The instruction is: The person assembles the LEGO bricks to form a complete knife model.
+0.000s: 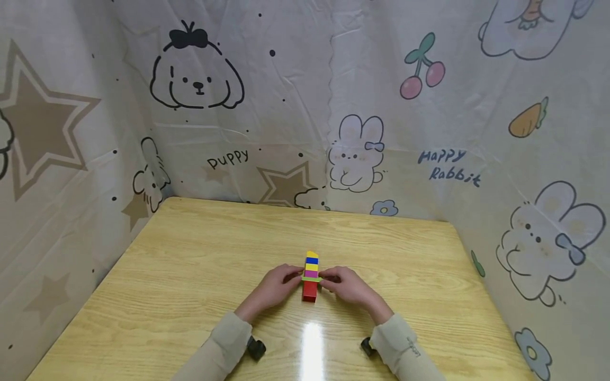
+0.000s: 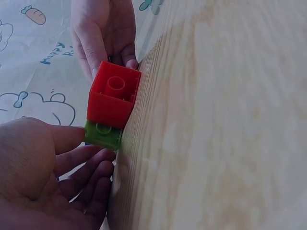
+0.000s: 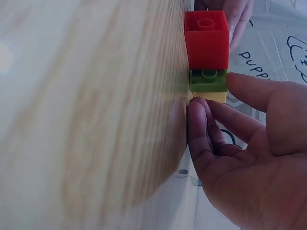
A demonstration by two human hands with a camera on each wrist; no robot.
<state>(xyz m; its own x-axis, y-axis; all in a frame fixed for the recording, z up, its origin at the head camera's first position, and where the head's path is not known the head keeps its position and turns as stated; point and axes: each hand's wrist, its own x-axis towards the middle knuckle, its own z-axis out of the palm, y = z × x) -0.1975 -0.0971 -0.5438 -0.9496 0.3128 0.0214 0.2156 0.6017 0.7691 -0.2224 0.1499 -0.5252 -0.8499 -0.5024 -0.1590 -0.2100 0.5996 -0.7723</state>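
Note:
A row of joined toy building blocks lies on the table between the two hands. Nearest the person is the red block [image 1: 309, 292], its hollow underside showing in both wrist views. Behind it a thin green block [image 1: 305, 279] sticks out on both sides, followed by magenta [image 1: 311, 274], yellow [image 1: 312, 267], blue [image 1: 312, 261] and yellow blocks. My left hand [image 1: 278, 287] pinches the left end of the green block [image 2: 102, 136], thumb against it. On the opposite side, my right hand [image 1: 348, 286] pinches its right end, the thumb touching the green block [image 3: 209, 85] in the right wrist view.
The wood-grain table [image 1: 200, 238] spreads around the blocks. A printed curtain [image 1: 286, 116] with cartoon animals encloses its back and sides. Dark wrist devices [image 1: 256, 349] sit below both sleeves, and a bright reflection falls on the tabletop in front of the blocks.

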